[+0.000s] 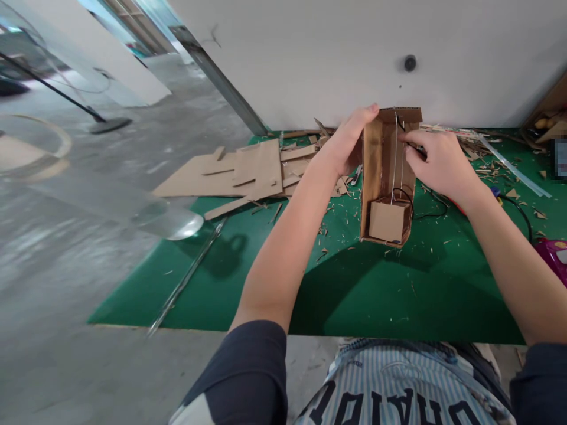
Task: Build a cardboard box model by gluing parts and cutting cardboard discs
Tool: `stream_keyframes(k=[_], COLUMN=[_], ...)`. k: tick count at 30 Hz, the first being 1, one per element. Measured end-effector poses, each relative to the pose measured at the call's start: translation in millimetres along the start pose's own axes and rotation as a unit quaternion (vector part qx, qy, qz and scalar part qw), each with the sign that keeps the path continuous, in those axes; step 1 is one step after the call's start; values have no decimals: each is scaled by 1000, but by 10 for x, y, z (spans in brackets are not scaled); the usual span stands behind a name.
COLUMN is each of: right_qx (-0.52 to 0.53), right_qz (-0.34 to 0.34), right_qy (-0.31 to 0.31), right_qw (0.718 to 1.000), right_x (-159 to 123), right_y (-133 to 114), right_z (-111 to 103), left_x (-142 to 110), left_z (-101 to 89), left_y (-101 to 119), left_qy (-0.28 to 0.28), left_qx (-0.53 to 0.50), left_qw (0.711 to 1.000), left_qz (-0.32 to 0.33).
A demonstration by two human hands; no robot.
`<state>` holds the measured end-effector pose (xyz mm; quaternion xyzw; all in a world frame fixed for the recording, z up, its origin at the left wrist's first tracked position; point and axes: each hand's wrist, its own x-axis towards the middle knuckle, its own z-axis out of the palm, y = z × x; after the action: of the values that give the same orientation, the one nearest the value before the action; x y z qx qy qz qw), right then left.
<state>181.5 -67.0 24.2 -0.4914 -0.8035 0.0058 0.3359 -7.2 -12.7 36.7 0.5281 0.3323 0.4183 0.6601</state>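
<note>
A tall, open-fronted cardboard box [374, 159] is held upright above the green table. My left hand [354, 139] grips its left side, with the thumb at the top edge and the other fingers hidden behind. Inside, a small cardboard block [387, 221] sits at the bottom, and thin pale strings [395, 153] run up from it toward the top. At the box's upper right, my right hand [436, 156] pinches a thin black cord [401, 123], partly hidden by the fingers. More black cord loops over the block and out to the right.
Cardboard sheets and strips [252, 171] lie at the table's back left, among scattered scraps. A clear rod [188, 277] crosses the left side of the green table [266, 319]. Clear plastic strips [514, 162] and a magenta object [553, 257] are at right. A white wall [310, 59] stands behind.
</note>
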Motion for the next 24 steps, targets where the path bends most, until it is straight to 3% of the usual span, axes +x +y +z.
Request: stream_keyframes(k=[24], right_qx=[-26], right_qz=[-1], right_qy=[-5], right_qw=[1000], right_x=[13], right_y=[64], right_z=[-2], left_x=[2], left_z=[1], left_y=[-56], left_qy=[-20], left_qx=[-18], left_qw=[1000], left_qz=[-3])
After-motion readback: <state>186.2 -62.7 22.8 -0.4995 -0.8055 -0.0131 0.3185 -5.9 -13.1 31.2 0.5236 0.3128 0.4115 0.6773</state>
